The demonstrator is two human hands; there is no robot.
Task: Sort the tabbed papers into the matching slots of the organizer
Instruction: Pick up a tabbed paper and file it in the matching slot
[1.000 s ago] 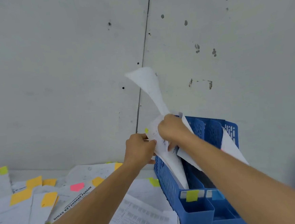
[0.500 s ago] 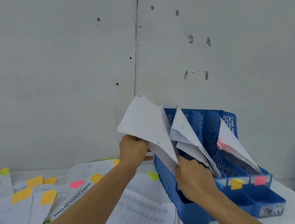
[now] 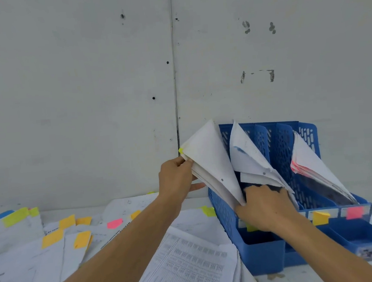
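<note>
So the blue organizer [image 3: 305, 131] is parked on the right of the table [image 3: 324, 274], backed up against the wall [image 3: 87, 82]. A thick sheaf of papers [image 3: 209, 161] with a yellow-green tab [image 3: 181, 150] is stood in its leftmost slot. The sheaf's upper edge is gripped by the left hand [image 3: 176, 179], fingers curled round it, and it's tilted out to the left.

The right hand [image 3: 263, 208] is shoved down into the gap between that sheaf and a second bunch of sheets [image 3: 248, 158]. Its fingertips are buried in there, so whether anything is actually gripped can't be told.

Pink-tabbed papers [image 3: 311, 164] are leaned in the rightmost slot, behind a pink label [image 3: 354, 212]. A yellow label [image 3: 320, 217] is stuck on the middle slot. Loose tabbed sheets [image 3: 55, 251] are spread over the table off to the left.
</note>
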